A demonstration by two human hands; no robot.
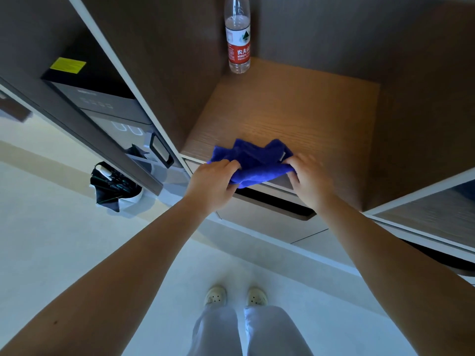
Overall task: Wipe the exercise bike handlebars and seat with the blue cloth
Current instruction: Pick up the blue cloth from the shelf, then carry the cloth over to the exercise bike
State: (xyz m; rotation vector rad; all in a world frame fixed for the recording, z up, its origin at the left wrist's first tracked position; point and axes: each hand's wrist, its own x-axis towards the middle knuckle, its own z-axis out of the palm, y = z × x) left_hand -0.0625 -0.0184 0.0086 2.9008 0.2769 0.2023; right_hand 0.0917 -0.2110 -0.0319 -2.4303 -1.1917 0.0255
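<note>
The left hand [213, 185] and right hand [309, 182] each grip an end of the bunched blue cloth [254, 163] between them at the shelf [295, 106] edge, seemingly the pick-up step; next it must be carried to the bike, not in view.

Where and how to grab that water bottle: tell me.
Grip the water bottle round its labelled middle, coming from the front right: it stands upright in the back left corner of the shelf, walls close behind and left.
</note>
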